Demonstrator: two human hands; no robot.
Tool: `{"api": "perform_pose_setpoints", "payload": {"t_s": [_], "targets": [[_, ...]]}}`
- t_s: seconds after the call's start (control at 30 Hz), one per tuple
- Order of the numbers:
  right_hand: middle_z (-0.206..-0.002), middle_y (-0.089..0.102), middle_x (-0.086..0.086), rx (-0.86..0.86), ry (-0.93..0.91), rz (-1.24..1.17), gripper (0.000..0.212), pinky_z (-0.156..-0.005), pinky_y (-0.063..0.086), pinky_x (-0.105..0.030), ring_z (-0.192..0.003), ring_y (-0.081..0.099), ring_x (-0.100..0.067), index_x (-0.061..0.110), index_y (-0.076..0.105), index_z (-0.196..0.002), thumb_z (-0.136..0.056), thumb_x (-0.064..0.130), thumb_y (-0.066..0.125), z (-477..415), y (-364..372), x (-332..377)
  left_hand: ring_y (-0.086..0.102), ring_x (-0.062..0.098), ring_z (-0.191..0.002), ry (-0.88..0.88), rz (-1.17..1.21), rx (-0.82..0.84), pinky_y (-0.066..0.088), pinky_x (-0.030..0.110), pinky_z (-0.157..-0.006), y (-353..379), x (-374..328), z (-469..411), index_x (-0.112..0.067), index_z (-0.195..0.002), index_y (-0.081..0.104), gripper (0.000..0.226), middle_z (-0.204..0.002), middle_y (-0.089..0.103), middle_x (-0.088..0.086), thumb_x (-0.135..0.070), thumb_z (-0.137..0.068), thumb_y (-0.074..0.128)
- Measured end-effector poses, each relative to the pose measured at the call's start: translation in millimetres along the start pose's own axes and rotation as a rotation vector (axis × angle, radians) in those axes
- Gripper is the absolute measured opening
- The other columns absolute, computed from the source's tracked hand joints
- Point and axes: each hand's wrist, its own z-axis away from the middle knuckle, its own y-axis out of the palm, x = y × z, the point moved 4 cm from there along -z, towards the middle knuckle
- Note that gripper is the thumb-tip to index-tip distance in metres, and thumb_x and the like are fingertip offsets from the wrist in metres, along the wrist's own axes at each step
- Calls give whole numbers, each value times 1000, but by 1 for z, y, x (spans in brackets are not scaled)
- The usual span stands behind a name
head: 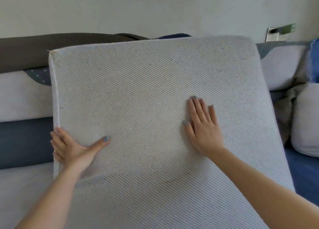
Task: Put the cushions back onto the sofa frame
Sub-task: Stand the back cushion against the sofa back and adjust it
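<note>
A big pale grey seat cushion [151, 94] with fine diagonal stripes fills the middle of the view, tilted up with its top edge leaning toward the sofa back [24, 51]. My left hand [72, 147] grips the cushion's left edge, thumb on the front face and fingers wrapped behind. Flat on the front face, right of the middle, lies my right hand [202, 125], fingers spread, holding nothing. The sofa seat under the cushion is hidden.
A light grey back cushion [22, 94] and a dark blue bolster [24, 142] lie at the left. On the right are pale pillows [305, 120], a blue pillow [314, 59] and a blue seat surface [303, 173]. A metal wall plate [276, 33] sits on the wall.
</note>
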Motion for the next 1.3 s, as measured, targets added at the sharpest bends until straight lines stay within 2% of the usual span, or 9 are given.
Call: {"api": "perform_pose_setpoints", "payload": {"t_s": [0.1, 0.23, 0.37, 0.47, 0.6, 0.73, 0.87, 0.97, 1.3], "targets": [[-164, -1, -4, -118, 29, -61, 59, -123, 2, -49, -152, 0, -23, 6, 8, -156, -105, 29, 25, -4, -14, 0, -17, 19, -150, 4, 6, -19, -11, 43, -119, -1, 3, -2, -21, -154, -19, 160, -163, -20, 1, -78, -38, 76], [-164, -9, 0, -2, 45, 12, 61, -123, -5, -42, -151, -12, -15, 14, -5, -156, -105, 42, 13, -1, 0, -7, -15, 20, -150, 13, 8, -18, -9, 44, -121, 1, 0, 0, -19, -155, -17, 157, -163, -18, 3, -72, -42, 78], [-164, -8, -1, -143, 220, -66, 62, -123, -2, -45, -151, -8, -18, 10, 0, -156, -104, 37, 17, 4, -16, -22, -14, 19, -150, 14, -8, -43, -8, 43, -121, -1, 1, 0, -18, -155, -17, 152, -164, -17, 3, -70, -43, 73], [-164, -8, 1, -26, 180, -38, 64, -122, 4, -48, -150, -12, -13, 13, -4, -156, -103, 46, 10, 13, -2, -27, -15, 19, -150, 15, -10, -34, -8, 43, -121, 0, 1, 1, -19, -154, -18, 152, -163, -18, 2, -70, -43, 73], [-164, -5, -1, -177, 257, -66, 62, -123, -3, -42, -151, -6, -18, 10, 1, -157, -104, 40, 14, 7, -22, -34, -15, 18, -150, 10, -9, -33, -8, 44, -121, -1, 4, -1, -21, -154, -19, 153, -163, -18, 1, -72, -43, 73], [-165, -6, 1, -15, 161, -20, 64, -122, -8, -37, -150, -13, -11, 15, -2, -157, -102, 47, 6, 15, -5, -35, -15, 18, -150, 12, -16, -30, -8, 44, -121, 1, 4, -1, -21, -154, -19, 153, -163, -18, 1, -73, -44, 74], [-164, -6, -2, -172, 255, -36, 62, -123, -5, -41, -151, -9, -18, 9, -1, -156, -104, 38, 15, 9, -20, -43, -15, 19, -150, 13, -8, -38, -9, 44, -121, 0, 6, -3, -20, -154, -18, 152, -163, -18, 1, -72, -45, 75], [-164, -7, -1, -13, 212, -13, 65, -123, 3, -47, -150, -13, -13, 13, -5, -156, -102, 48, 4, 14, -5, -47, -16, 19, -150, 19, -6, -23, -10, 44, -120, 1, 6, -3, -22, -154, -20, 152, -163, -20, 1, -71, -47, 76], [-164, -10, -1, -121, 291, -42, 65, -123, -4, -41, -150, -11, -14, 11, -6, -156, -103, 45, 11, 15, -12, -59, -18, 17, -150, 8, 16, -7, -11, 43, -120, 2, 5, -1, -23, -153, -20, 156, -163, -21, -1, -75, -44, 79]]}}
